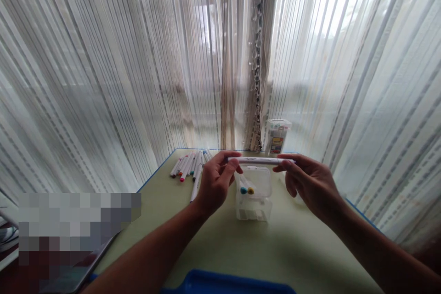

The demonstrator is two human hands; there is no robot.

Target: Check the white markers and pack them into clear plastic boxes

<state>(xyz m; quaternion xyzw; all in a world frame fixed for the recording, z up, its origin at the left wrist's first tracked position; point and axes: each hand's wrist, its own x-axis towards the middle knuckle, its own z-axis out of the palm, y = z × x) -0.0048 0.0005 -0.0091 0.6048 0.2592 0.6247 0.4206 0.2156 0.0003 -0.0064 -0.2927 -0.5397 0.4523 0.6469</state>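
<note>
A white marker pen (pixel 258 161) is held level above the table, one end in each hand. My left hand (pixel 217 179) pinches its left end between thumb and fingers. Around the right end, my right hand (pixel 308 179) closes its thumb and fingertips. Below the pen stands a clear plastic box (pixel 254 209) with its lid (pixel 263 179) swung back. Two markers, one with a teal end (pixel 244 190) and one with a yellow end (pixel 251 190), lie at the lid. To the left of my left hand lies a pile of white markers (pixel 188 165) with coloured ends.
A clear case with pens in it (pixel 276 137) stands at the table's far edge, before striped sheer curtains (pixel 138 55). A blue tray-like object (pixel 237 282) is at the near edge of the pale green table (pixel 292 252). A blurred-out flat device lies at the left.
</note>
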